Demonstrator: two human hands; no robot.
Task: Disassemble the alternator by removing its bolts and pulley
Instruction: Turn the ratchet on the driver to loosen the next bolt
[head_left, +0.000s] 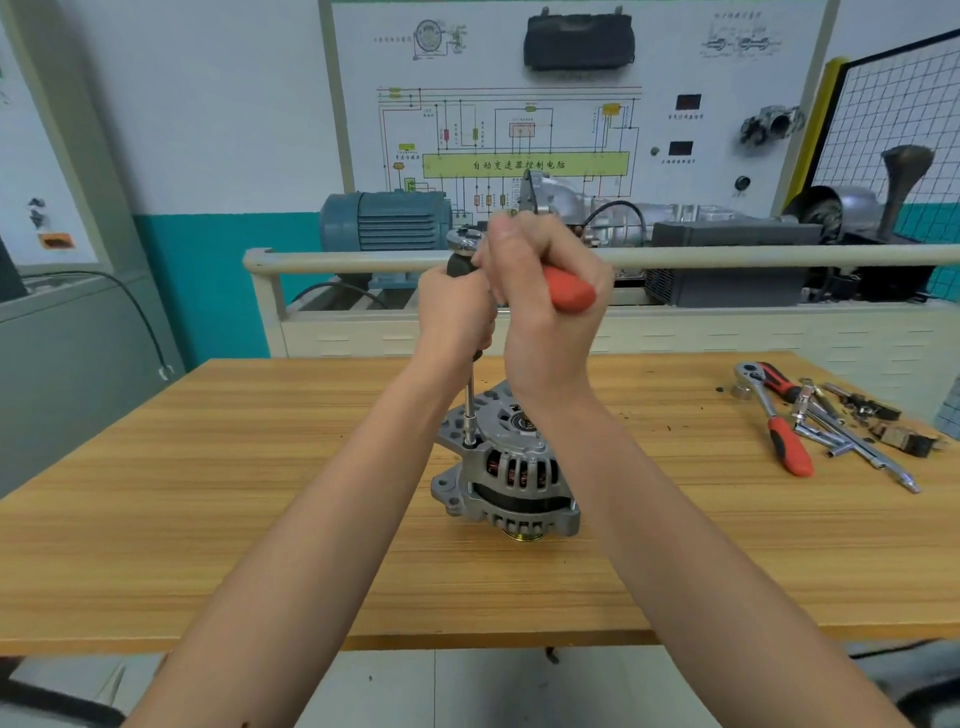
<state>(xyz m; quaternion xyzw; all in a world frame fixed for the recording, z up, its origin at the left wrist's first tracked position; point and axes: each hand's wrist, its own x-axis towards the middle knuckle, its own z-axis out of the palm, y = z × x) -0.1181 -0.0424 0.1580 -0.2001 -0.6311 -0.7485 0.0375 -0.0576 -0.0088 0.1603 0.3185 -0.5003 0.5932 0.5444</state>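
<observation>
A silver alternator (511, 470) stands on the wooden table (208, 467) with its brass-coloured pulley (524, 535) facing down. A long extension bar (470, 410) with a socket stands upright on a bolt at the alternator's upper left edge. Above it sits a ratchet with a silver head (464, 240) and a red handle (569, 292). My left hand (457, 312) grips the black upper part of the extension just under the ratchet head. My right hand (540, 301) grips the red handle.
At the table's right lie a second red-handled ratchet (779, 423), several extension bars and sockets (841, 434) and small dark parts (904, 441). Behind the table stands a training bench with a blue motor (384, 221), a rail (727, 257) and a wiring diagram board.
</observation>
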